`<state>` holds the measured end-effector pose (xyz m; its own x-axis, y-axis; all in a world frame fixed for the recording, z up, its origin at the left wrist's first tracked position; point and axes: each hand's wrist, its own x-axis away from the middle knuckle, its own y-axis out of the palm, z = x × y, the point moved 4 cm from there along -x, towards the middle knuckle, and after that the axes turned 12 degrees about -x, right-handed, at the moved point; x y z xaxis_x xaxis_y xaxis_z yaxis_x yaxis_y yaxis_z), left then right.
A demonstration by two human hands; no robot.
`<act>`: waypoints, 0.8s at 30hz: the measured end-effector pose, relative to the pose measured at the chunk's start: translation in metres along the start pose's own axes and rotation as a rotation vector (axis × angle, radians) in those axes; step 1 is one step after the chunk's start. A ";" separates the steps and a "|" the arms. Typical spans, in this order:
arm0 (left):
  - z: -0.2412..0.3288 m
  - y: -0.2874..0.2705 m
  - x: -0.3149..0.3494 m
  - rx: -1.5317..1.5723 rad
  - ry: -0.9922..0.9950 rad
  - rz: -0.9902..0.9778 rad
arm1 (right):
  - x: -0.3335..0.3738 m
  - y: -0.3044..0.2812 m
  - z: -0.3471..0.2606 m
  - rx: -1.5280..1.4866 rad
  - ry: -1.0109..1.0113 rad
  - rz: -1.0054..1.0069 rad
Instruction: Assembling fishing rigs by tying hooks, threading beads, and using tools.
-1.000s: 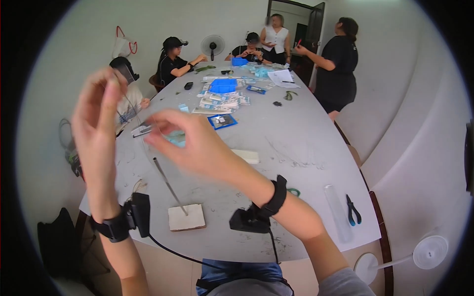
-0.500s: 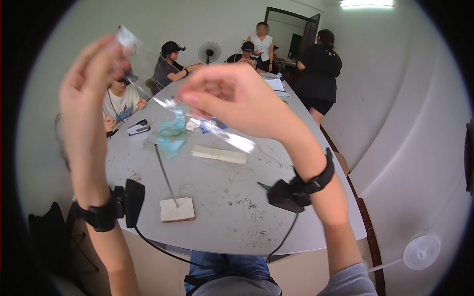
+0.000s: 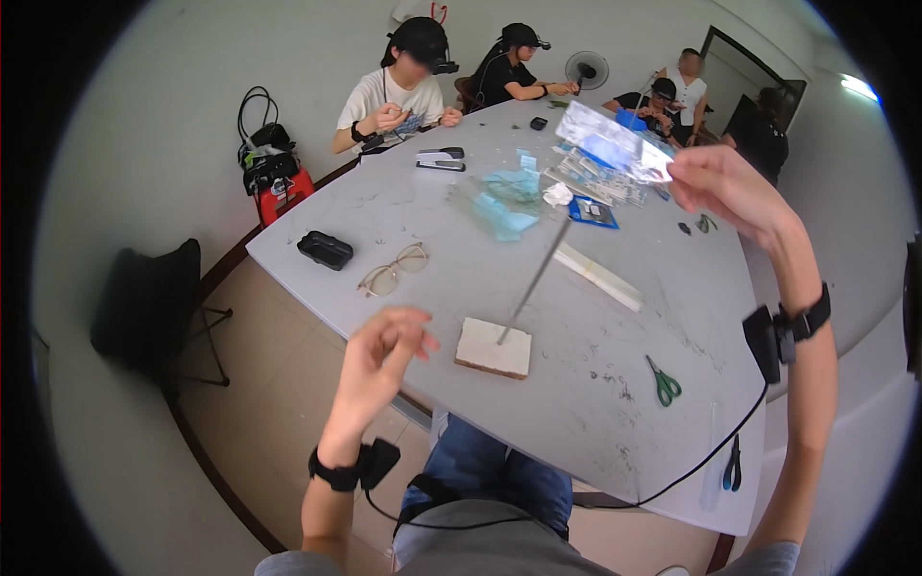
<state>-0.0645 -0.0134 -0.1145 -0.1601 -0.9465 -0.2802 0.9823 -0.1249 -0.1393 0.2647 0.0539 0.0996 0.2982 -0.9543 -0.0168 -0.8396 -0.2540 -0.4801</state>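
My right hand [image 3: 732, 192], raised over the far right of the table, pinches one end of a shiny clear plastic bag [image 3: 607, 140]. The bag stretches out leftward, with glare on its surface. Lower left, my left hand [image 3: 376, 363] hangs by the table's front edge, fingers loosely bent and apart, holding nothing. Nearest to it is a white-topped block [image 3: 492, 348] with a thin metal rod [image 3: 538, 278] standing tilted in it. Glasses [image 3: 392, 270] and a small black tray [image 3: 325, 251] lie beyond that hand.
Green-handled scissors [image 3: 663, 382] and dark pliers [image 3: 733, 465] lie at the right. A pale strip stack [image 3: 597, 276], light-blue plastic [image 3: 509, 204], a blue packet [image 3: 593, 212] and a stapler [image 3: 441, 158] are farther back. Several people sit or stand around the far side.
My view has swung left. My left hand has come away from the bag and dropped toward the table's front edge; my right hand still holds the bag, out at the right.
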 end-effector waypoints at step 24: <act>-0.069 -0.030 0.028 -0.029 -0.354 0.285 | -0.318 0.115 0.246 0.683 -0.527 0.262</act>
<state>-0.1056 -0.0158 -0.1841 0.1645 -0.9859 0.0305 0.9784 0.1592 -0.1320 0.1855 0.3665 -0.1662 0.4464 -0.7296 -0.5182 -0.5072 0.2708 -0.8182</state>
